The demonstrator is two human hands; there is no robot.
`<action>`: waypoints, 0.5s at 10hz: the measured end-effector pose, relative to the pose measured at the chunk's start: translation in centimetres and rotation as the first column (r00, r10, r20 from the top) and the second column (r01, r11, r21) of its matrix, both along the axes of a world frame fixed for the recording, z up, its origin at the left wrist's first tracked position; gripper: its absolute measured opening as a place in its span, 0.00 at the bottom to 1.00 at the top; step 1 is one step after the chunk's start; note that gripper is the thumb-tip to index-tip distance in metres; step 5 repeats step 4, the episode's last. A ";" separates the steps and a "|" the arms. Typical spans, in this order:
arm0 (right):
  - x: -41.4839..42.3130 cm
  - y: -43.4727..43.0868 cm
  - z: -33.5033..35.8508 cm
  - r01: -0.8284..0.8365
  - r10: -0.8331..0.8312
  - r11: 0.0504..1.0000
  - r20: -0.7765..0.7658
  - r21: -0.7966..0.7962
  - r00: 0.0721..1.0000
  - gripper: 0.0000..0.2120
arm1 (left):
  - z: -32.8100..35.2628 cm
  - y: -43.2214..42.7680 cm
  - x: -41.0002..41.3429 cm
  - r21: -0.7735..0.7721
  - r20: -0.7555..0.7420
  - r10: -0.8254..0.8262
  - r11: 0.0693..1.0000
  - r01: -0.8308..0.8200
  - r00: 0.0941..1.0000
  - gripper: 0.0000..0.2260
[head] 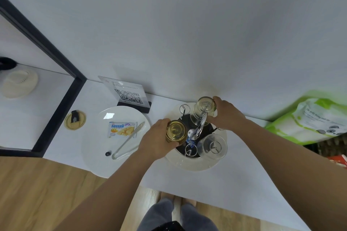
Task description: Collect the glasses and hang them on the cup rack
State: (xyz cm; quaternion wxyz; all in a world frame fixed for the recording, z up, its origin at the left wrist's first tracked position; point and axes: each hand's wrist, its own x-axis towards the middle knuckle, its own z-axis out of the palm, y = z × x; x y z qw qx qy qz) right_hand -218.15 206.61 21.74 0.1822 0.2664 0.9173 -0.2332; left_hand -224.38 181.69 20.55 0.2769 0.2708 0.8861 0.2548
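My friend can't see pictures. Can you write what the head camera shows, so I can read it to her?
Seen from above, a person's left hand and right hand each hold a glass upside down over a wire cup rack on a white table. A third glass already hangs there, beside a plate with a snack packet and tongs.

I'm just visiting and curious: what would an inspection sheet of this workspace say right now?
Surface: white table against a pale wall.
Job's things: cup rack of wire pegs on a round tray; one clear glass already hung upside down; two yellowish glasses held upside down over the rack, the left one and the right one.
Clutter: white plate with a snack packet and tongs; QR code sign; round lid; green and white bag.
Grippers: left hand and right hand each grip a glass.
Cables: nothing seen.
Surroundings: wooden floor, black-framed mirror.
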 end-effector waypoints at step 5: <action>2.6 2.1 6.3 0.086 -0.085 0.996 -0.172 -0.003 0.981 0.39 | 6.6 1.5 -4.0 0.100 -0.068 0.035 0.995 -0.028 0.997 0.41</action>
